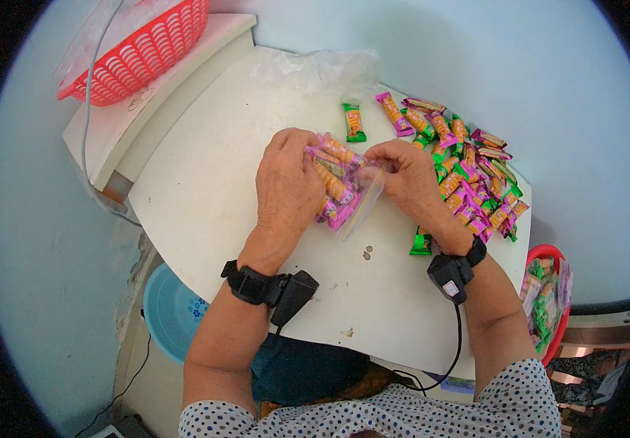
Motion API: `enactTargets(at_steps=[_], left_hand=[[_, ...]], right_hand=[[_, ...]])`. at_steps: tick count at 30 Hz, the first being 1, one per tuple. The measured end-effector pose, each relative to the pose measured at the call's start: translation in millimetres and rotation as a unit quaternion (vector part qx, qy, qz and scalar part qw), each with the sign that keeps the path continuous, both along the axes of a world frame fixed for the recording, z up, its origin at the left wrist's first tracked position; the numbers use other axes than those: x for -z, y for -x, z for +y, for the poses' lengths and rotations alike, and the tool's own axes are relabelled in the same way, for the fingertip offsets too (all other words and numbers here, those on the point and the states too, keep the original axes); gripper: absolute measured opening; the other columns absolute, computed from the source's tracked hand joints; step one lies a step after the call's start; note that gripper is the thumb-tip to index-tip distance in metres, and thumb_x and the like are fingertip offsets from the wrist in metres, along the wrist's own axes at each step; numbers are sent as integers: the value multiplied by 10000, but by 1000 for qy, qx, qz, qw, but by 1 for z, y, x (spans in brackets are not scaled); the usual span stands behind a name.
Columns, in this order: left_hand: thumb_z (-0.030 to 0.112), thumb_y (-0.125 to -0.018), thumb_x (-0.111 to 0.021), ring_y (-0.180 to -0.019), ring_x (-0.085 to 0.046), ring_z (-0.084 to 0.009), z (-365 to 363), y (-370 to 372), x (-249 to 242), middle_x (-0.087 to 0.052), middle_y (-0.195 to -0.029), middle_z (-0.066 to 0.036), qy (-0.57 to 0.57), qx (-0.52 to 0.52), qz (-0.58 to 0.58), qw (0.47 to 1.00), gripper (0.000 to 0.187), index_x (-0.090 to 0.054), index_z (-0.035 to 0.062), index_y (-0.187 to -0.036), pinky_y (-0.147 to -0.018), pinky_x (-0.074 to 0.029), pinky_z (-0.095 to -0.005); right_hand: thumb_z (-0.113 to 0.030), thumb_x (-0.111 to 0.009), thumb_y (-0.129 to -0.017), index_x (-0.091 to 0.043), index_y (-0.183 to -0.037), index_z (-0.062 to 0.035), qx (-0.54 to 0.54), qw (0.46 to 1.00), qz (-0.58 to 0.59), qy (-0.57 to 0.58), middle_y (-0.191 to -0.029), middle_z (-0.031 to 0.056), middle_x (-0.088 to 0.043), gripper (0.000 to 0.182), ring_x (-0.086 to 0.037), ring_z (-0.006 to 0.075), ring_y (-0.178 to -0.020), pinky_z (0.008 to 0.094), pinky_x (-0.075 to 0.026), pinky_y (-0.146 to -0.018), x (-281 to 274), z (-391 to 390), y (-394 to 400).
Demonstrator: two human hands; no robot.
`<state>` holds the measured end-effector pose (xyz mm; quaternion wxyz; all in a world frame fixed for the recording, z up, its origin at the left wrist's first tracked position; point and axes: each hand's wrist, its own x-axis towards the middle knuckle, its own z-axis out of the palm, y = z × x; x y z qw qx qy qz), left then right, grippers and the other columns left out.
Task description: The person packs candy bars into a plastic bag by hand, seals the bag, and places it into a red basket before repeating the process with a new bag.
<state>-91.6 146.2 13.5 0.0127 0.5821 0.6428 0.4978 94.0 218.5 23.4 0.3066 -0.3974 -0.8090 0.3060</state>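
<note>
Between my two hands, over the white table, is a clear zip bag with several pink-and-orange wrapped snacks inside. My left hand is closed on the bag's left side, its fingertips partly hidden behind the plastic. On the right, my right hand pinches the bag near its zip edge, which slants down towards the table. A green-and-orange snack lies just beyond the bag. Beside and behind my right hand spreads a pile of pink and green wrapped snacks.
Crumpled clear plastic lies at the table's back edge. A red basket stands on a raised shelf at the upper left. Below the table are a blue basin at left and a red container of packets at right.
</note>
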Motion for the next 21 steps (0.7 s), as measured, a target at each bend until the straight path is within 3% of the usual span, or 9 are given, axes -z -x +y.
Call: enactTargets(at_steps=[3,8,12,15,20,21], left_hand=[[-75,-839,-536,-910,-671,-329,2,1,3,-674,-1013,-178,-34,-3,35,999,176,-628,0,-969,-822,-530,-397],[-72,-856,-517,-934,-677,-321,-2,-4,-6,-684,-1017,-176,32,35,-19,999,197,-643,-1,-989,-847,-531,-388],[-56,-820,-542,-908,-641,-352,1,-6,-1,-662,-958,-169,11,62,-44,997,172,-640,-5,-951,-808,-515,-419],[-62,-812,-534,-968,-639,-358,-2,-9,-7,-666,-999,-179,13,104,-74,992,193,-653,-3,-952,-844,-517,-413],[-101,-822,-507,-1102,-637,-354,0,-8,-1,-664,-1159,-209,-16,103,24,994,294,-684,7,-1031,-963,-504,-390],[-103,-815,-508,-1127,-626,-361,0,-7,-1,-660,-1171,-211,-18,109,35,993,304,-685,7,-1037,-985,-493,-397]], right_hand=[[-130,-770,-769,-721,-935,-13,-18,999,23,30,-827,91,-673,208,-612,168,-682,304,-485,-633,3,5,-2],[-83,-731,-784,-727,-928,-24,-10,998,41,51,-832,93,-678,156,-618,174,-690,310,-488,-627,7,6,0],[-47,-687,-788,-672,-911,-7,13,999,3,-38,-839,126,-662,130,-633,238,-719,346,-501,-647,3,-2,5],[-45,-671,-787,-625,-916,-7,23,996,4,-86,-834,146,-636,142,-632,278,-739,374,-503,-654,9,-5,8],[-85,-700,-773,-610,-961,-22,-4,989,-28,-145,-865,138,-611,217,-624,288,-760,388,-495,-671,10,-5,7],[-101,-717,-763,-607,-976,-25,-15,994,-37,-106,-893,133,-609,251,-623,287,-787,386,-496,-689,4,-5,6]])
